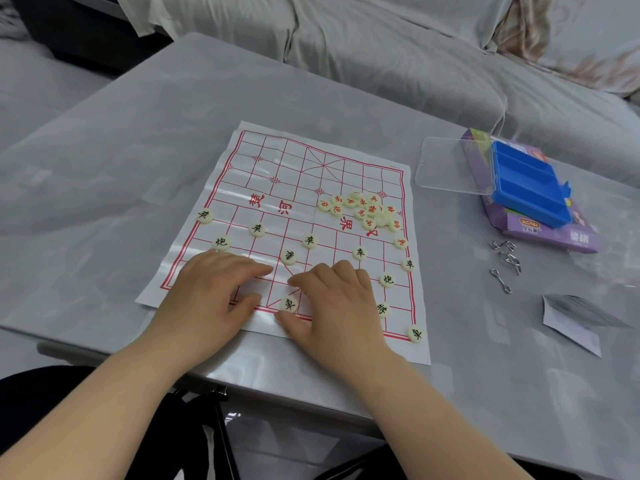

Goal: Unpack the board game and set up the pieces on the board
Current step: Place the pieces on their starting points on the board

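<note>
While both hands lie palm down at the near edge of the board (pixel 294 188), the left hand (pixel 214 292) is flat, fingers straight, holding nothing. The right hand (pixel 332 299) is arched with loosely bent fingers; one black-marked disc (pixel 289 304) sits between thumb and forefinger, not gripped. The board is thin creased paper with red lines, on a glossy grey table (pixel 138 150). Round cream red-marked discs (pixel 363 211) lie heaped right of its middle. Its far half is free. Well right, a blue plastic tray (pixel 530 188) rests on a purple box (pixel 554 233).
</note>
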`<state>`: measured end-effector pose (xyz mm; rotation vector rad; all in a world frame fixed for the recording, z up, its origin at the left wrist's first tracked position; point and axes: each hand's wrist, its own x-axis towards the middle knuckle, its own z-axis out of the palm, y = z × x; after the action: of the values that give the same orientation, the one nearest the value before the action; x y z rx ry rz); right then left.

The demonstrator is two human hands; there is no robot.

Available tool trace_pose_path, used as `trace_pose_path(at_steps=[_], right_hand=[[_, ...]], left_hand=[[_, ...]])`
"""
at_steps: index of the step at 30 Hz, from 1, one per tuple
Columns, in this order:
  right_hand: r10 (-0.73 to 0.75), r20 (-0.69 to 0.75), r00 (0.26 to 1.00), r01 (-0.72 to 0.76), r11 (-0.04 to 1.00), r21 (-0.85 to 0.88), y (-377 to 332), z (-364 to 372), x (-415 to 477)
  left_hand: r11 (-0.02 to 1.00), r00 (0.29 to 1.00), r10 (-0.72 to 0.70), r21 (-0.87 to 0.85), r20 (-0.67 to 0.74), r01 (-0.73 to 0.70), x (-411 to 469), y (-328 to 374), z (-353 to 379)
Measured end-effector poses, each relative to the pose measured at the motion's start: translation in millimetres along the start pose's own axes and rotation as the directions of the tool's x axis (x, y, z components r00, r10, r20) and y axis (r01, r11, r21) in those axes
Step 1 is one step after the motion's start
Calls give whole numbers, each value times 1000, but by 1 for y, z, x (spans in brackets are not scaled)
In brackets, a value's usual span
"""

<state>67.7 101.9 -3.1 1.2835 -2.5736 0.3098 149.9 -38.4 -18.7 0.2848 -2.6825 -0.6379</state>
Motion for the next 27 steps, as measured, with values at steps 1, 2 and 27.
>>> trace_pose_path(at_steps=[1, 2, 27], right_hand=[[-2, 17, 1000, 2, 1000, -4, 0, 0, -1], [-1, 26, 1000, 1, 1000, -2, 0, 1, -2], [299, -88, 950, -287, 950, 127, 86, -9, -51]], left_hand=[[1000, 1000, -13, -13, 18, 13, 0, 1, 0], [999, 999, -27, -25, 33, 28, 1, 1, 0], [998, 983, 55, -16, 172, -53, 5, 25, 17]])
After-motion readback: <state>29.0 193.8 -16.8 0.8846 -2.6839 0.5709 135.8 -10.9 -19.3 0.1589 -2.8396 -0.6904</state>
